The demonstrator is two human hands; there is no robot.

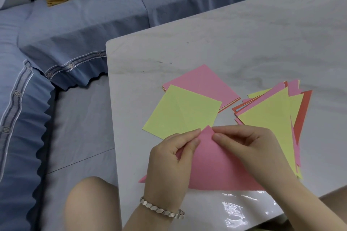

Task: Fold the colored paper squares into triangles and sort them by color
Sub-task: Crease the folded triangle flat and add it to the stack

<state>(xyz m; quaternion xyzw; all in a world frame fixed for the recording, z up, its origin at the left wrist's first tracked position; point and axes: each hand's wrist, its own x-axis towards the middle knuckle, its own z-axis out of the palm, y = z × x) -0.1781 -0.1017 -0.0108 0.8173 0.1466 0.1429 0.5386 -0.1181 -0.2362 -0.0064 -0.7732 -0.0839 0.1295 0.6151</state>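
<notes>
Pink sheet lies at the near edge of the counter, already doubled into a triangle, apex pointing away from you. Left grip and right grip both pinch that apex. Thumb and forefinger are clamped on the paper either side of the tip, fingertips nearly meeting.

Handling: thin craft paper, near weightless, floppy across the span, stiffer along a crease. The face is matte, so friction under your fingers is probably fine. The counter is glossy and stone-look, so expect the sheet to skate if you push sideways. Creases are permanent, and a misaligned fold won't come out clean. Hold at the corners to line up the edges, then run a flat finger along the long edge nearest you to set the fold. Can't tell whether that edge is pressed flat yet.

Yellow square lies flat just beyond your hands. It overlaps a stack of squares, pink on top, with orange and yellow edges showing at the side. To the right is a fanned pile of folded triangles, all sharp points and straight edges. Yellow, pink and orange are mixed in it, so the colour sort looks not yet done.
</notes>
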